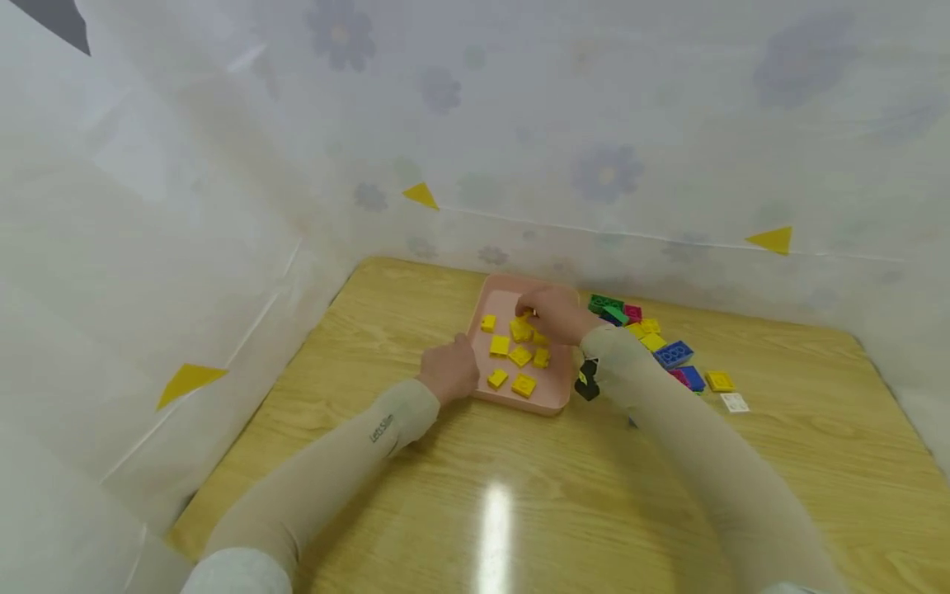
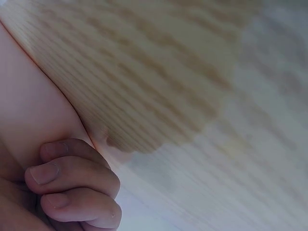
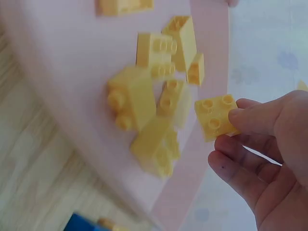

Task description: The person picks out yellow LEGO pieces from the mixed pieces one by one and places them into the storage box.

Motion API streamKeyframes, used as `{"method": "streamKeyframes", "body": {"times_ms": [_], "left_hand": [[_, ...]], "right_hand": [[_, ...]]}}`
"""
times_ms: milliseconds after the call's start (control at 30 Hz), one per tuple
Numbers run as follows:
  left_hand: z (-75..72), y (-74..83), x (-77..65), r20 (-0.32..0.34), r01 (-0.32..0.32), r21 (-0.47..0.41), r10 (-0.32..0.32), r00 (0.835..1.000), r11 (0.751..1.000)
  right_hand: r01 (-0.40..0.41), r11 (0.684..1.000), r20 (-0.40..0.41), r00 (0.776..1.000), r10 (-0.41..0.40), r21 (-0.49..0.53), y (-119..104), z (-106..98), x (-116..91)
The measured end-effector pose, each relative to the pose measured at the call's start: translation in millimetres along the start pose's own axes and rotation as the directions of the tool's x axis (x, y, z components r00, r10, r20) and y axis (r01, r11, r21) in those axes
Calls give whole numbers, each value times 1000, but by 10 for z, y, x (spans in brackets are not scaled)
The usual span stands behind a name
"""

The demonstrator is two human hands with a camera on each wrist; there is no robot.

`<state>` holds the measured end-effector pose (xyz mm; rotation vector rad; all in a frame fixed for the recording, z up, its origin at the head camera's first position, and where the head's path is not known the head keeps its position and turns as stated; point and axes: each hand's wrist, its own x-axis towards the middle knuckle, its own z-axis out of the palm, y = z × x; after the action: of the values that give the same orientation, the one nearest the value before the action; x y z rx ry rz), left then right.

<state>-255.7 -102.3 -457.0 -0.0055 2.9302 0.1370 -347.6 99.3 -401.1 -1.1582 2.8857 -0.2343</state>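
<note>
Yellow studded toy bricks, head view, lie in a pink tray between the two hands. Left hand: at the tray's near side edge. Right hand: over the bricks. To its right, on the wood-grain table, a blue studded brick lies among loose coloured bricks. Left wrist view: the left fingers are curled, gripping the tray's edge. Right wrist view: right thumb and fingers pinch one square four-stud yellow brick, raised beside the others.
</note>
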Motion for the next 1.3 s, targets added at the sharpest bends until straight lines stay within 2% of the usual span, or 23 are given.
{"method": "streamKeyframes", "body": {"times_ms": [100, 267, 400, 700, 900, 967, 1133, 1300], "left_hand": [[1, 11, 12, -10, -11, 5, 11, 1000, 1000], [11, 50, -1, -11, -29, 18, 29, 1000, 999], [12, 94, -26, -12, -32, 21, 32, 999, 999], [8, 116, -32, -11, -26, 26, 26, 1000, 999], [12, 113, -33, -6, -28, 11, 28, 1000, 1000], [18, 112, -33, 0, -29, 10, 29, 1000, 1000], [29, 128, -29, 1, -30, 17, 30, 1000, 999], [33, 135, -24, -2, -28, 19, 28, 1000, 999]], "right_hand": [[5, 1000, 17, 1000, -5, 0, -88, 25, 62], [4, 988, 66, 998, -14, 151, -193, 95, 115], [-27, 985, 111, 994, 8, 168, -197, 166, 159], [-74, 997, 155, 986, 70, 21, -195, 192, 179], [0, 985, 178, 984, 31, -170, -204, 209, 164], [20, 980, 184, 983, 17, -198, -178, 245, 159], [-26, 991, 134, 990, 44, -133, -42, 272, 82], [-54, 995, 11, 998, 55, -80, 95, 139, -167]]}}
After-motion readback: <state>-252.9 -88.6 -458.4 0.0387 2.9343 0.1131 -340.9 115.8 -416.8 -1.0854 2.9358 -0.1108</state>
